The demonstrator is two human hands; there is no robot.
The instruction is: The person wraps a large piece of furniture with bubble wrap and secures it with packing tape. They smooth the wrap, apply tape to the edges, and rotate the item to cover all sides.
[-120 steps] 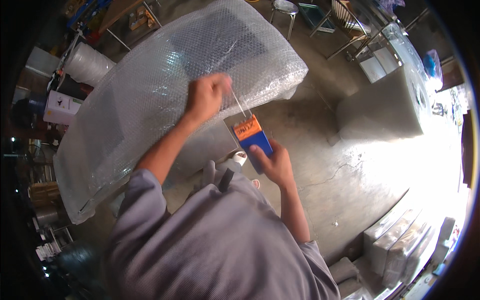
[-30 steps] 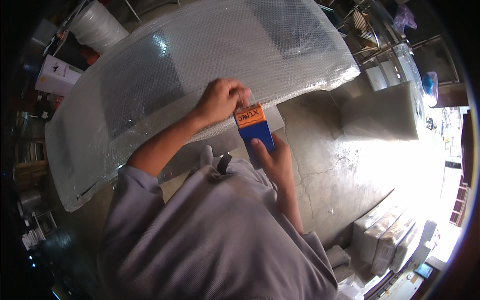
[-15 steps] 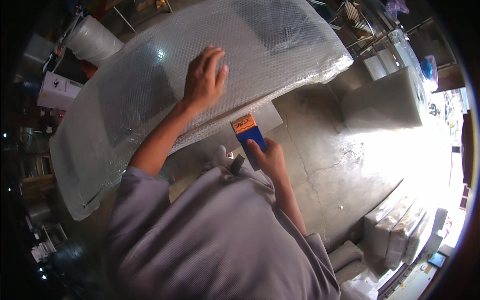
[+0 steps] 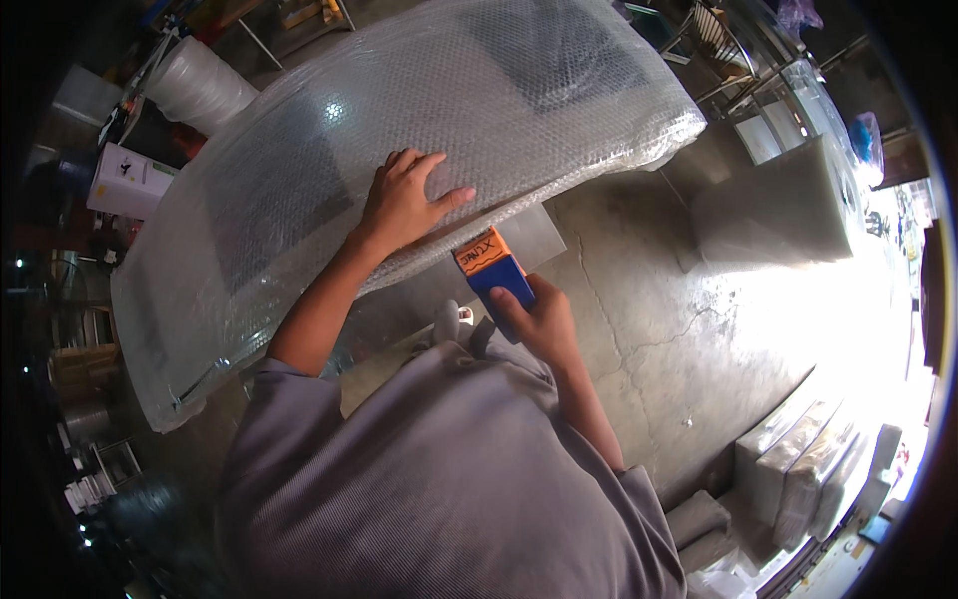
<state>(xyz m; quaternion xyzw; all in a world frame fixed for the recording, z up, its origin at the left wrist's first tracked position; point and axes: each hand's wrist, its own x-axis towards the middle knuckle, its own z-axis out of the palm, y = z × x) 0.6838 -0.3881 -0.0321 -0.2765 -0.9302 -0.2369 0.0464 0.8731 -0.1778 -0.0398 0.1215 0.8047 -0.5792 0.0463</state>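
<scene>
Blue-orange box point(image 4: 488, 272) juts from gripping right hand point(image 4: 542, 316), near outspread left hand point(image 4: 405, 206)

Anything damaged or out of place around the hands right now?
Yes: a thin, branching dark crack runs across the grey concrete floor right of the right hand, breaking its surface. A small pale scrap also lies there, perhaps stray litter.

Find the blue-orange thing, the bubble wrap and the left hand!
Blue-orange thing point(image 4: 494, 278): head view, upper blue part.
Bubble wrap point(image 4: 409, 110): head view, upper side.
Left hand point(image 4: 406, 207): head view, back of hand.
</scene>
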